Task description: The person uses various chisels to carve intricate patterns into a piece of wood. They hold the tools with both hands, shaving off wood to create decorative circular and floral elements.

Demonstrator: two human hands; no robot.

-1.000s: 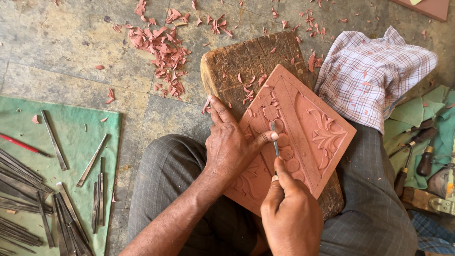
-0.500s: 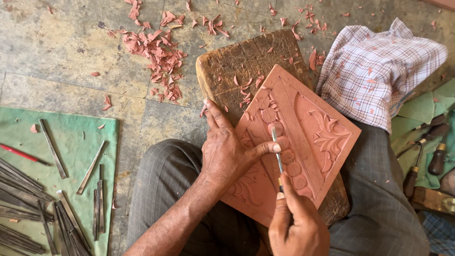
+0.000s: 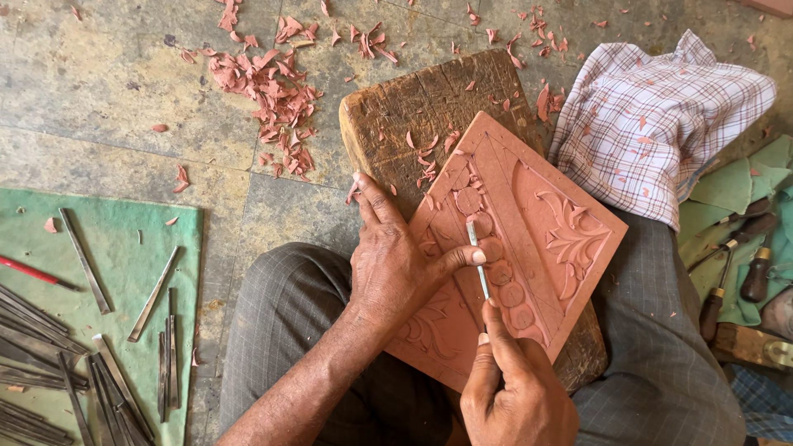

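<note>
Head view, looking down at a lap. A reddish-pink carved panel (image 3: 529, 248) lies tilted across a worn wooden block (image 3: 413, 107), its lower corner toward the body and its upper corner near the block's far right edge. The block rests on the thighs, between grey trouser legs (image 3: 289, 330).

Right hand (image 3: 516, 396) grips a slim metal carving tool (image 3: 477, 260) in a pinch, tip set in the row of round beads that runs along the panel's inner border. Left hand (image 3: 392, 264) lies flat on the panel's left edge, fingers spread, thumb stretched across to touch the tool shaft.

Judgement on doing the cut well: keep the left thumb as a guide and brake against the shaft, press the panel firmly so it cannot slide on the block, take shallow cuts round each bead, and steer the edge away from the steadying fingers.

Material notes: panel looks soft and fine-grained, matte, with a leaf scroll in relief to the right and a smooth arched field. Curled shavings (image 3: 264, 83) of the same colour litter the stone floor (image 3: 99, 83) and the block's top. The block is dark, cracked and rounded at its edges.

A green mat (image 3: 190, 239) at left carries many thin steel chisels (image 3: 83, 260). A checked cloth (image 3: 652, 116) lies at right, wooden-handled tools (image 3: 756, 277) beyond it.
</note>
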